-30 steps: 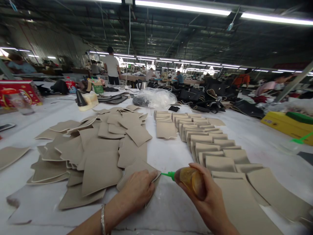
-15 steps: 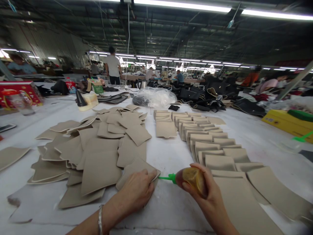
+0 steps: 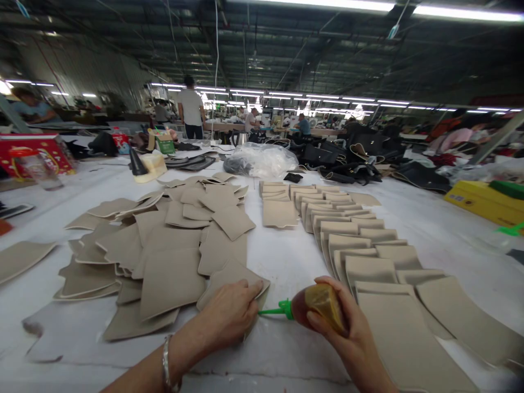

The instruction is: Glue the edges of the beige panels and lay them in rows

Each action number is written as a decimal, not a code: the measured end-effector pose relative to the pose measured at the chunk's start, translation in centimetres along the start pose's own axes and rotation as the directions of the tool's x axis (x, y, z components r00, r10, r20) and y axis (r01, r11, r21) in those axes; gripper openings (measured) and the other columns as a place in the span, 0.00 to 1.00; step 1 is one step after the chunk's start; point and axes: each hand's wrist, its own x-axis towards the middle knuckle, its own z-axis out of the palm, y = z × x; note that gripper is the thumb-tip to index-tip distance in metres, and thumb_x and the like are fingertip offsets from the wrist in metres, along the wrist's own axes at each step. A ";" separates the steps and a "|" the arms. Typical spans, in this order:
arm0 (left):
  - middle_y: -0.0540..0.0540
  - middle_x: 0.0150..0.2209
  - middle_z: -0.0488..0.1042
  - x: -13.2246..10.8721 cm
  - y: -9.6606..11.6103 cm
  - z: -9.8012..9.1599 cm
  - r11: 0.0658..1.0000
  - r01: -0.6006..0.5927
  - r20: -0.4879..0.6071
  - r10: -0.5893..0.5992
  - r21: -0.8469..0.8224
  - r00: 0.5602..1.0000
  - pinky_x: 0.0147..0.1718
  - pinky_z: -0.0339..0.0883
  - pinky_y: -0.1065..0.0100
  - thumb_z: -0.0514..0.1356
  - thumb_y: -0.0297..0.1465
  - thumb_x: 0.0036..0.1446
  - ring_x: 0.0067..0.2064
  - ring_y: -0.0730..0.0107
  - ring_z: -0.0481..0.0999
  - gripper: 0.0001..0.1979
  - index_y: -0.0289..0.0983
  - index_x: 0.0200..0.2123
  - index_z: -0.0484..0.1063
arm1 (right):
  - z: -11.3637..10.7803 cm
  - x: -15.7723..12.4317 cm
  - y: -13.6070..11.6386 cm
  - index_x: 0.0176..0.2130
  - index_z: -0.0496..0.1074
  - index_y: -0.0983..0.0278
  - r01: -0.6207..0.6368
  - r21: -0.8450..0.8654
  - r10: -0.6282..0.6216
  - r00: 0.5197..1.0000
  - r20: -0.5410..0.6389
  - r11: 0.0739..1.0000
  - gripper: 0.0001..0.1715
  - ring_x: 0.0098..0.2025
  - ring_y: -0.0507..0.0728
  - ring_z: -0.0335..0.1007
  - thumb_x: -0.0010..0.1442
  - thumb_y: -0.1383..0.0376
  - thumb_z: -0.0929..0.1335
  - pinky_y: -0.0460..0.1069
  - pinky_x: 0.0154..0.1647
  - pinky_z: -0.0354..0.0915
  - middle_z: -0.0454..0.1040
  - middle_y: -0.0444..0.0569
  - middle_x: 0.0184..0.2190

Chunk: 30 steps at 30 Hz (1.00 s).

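Observation:
My right hand (image 3: 347,327) is wrapped round a squeeze bottle (image 3: 318,310) of amber liquid, held on its side. Its thin green nozzle (image 3: 272,311) points left and reaches the edge of a beige leather-like piece (image 3: 229,277) beside my left fingers. That piece is gripped by my left hand (image 3: 231,311), with fingers on top and the near edge bent up; the thumb is mostly hidden. Left of it lies a loose heap of similar beige pieces (image 3: 172,278). On the right, folded beige pieces (image 3: 370,270) stand in overlapping rows.
The white table (image 3: 282,256) carries a clear plastic bag (image 3: 266,159) and black leather parts (image 3: 327,158) at the back. A yellow box (image 3: 483,202) is at right. A red box (image 3: 33,155), a clear cup (image 3: 39,169) and a black cone (image 3: 137,162) stand at left. People work in the background.
The nozzle tip has slid along the piece's edge, toward me and slightly left. My left hand still grips the same piece. The camera view has shifted slightly.

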 end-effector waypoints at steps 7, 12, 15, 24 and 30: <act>0.44 0.39 0.73 -0.3 -0.2 -0.3 0.998 -0.011 0.026 0.013 -0.057 1.000 0.41 0.63 0.64 0.44 0.33 0.63 0.42 0.60 0.74 0.20 0.44 0.55 0.64 | 0.3 -0.3 -0.3 0.49 0.65 0.60 -0.014 0.040 0.013 0.999 0.043 0.999 0.26 0.39 0.60 0.68 0.53 0.54 0.72 0.49 0.40 0.65 0.70 0.48 0.41; 0.44 0.39 0.72 -0.5 -0.4 0.0 0.997 0.005 0.027 -0.003 -0.077 1.000 0.42 0.64 0.64 0.43 0.34 0.63 0.42 0.60 0.74 0.21 0.42 0.57 0.63 | 0.7 -1.2 -1.1 0.48 0.67 0.60 -0.076 0.081 0.079 0.996 -0.033 0.994 0.26 0.40 0.60 0.67 0.52 0.55 0.72 0.49 0.41 0.63 0.70 0.46 0.41; 0.44 0.40 0.72 -0.6 -0.5 0.1 0.996 0.001 0.029 0.002 -0.085 1.000 0.43 0.63 0.64 0.43 0.34 0.63 0.43 0.60 0.74 0.22 0.42 0.58 0.62 | 0.6 -1.4 -1.3 0.48 0.66 0.60 -0.083 0.101 0.082 0.996 0.017 0.991 0.26 0.41 0.60 0.67 0.52 0.54 0.72 0.49 0.40 0.63 0.70 0.47 0.42; 0.44 0.42 0.71 -0.7 -0.5 0.3 0.997 0.017 0.043 -0.013 -0.078 0.999 0.44 0.63 0.63 0.43 0.35 0.64 0.43 0.60 0.73 0.23 0.42 0.60 0.59 | 0.3 -2.1 -0.5 0.49 0.66 0.60 -0.023 0.080 0.017 0.997 0.078 0.997 0.26 0.38 0.60 0.68 0.53 0.55 0.72 0.49 0.40 0.66 0.70 0.47 0.41; 0.42 0.45 0.70 -0.8 -0.6 0.6 0.996 0.020 0.034 -0.017 -0.083 0.999 0.47 0.63 0.62 0.44 0.35 0.64 0.46 0.58 0.72 0.23 0.41 0.61 0.58 | 0.9 -3.0 -1.2 0.48 0.66 0.59 -0.072 0.118 0.067 0.997 0.039 0.990 0.26 0.39 0.59 0.67 0.52 0.56 0.72 0.48 0.40 0.65 0.69 0.46 0.41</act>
